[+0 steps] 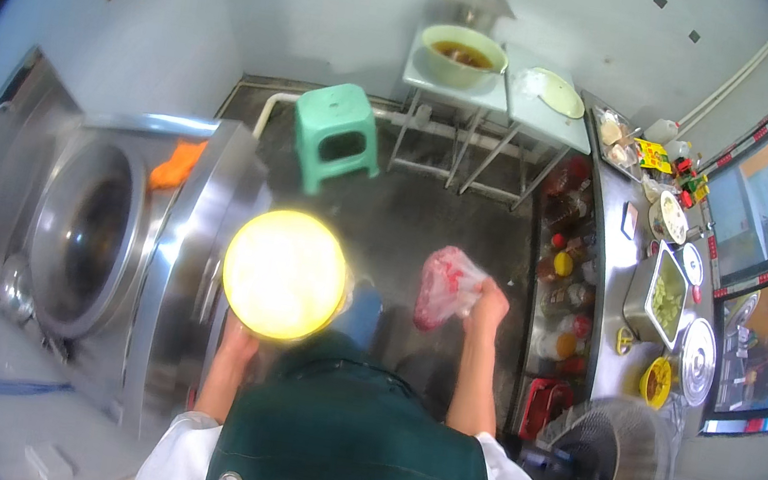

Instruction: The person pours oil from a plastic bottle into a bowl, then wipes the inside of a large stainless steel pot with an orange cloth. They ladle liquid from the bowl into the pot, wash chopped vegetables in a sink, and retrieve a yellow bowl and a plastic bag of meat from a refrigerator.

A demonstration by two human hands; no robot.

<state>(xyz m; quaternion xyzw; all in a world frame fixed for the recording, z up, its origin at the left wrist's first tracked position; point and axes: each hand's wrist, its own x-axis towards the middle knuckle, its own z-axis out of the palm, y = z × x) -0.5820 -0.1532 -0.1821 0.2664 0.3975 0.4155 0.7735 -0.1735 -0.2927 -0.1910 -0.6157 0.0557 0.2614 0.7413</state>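
My left hand (241, 338) grips a round yellow basin (286, 275) at its near left edge, its fingers mostly hidden beneath. Glare washes out the inside of the basin, so what it may hold cannot be made out. In my right hand (490, 306) is the gathered neck of a clear plastic bag (444, 290). Something red and pinkish, like raw meat, fills the bag, which hangs over the dark floor. The basin and the bag are apart, on either side of my green apron (357, 433).
A steel cooker with a big round wok (88, 238) and an orange cloth (177, 164) stands left. Ahead are a green stool (336, 130) and small tables bearing a pale basin (456, 73). A steel counter (621, 303) and a fan (602, 472) are at right.
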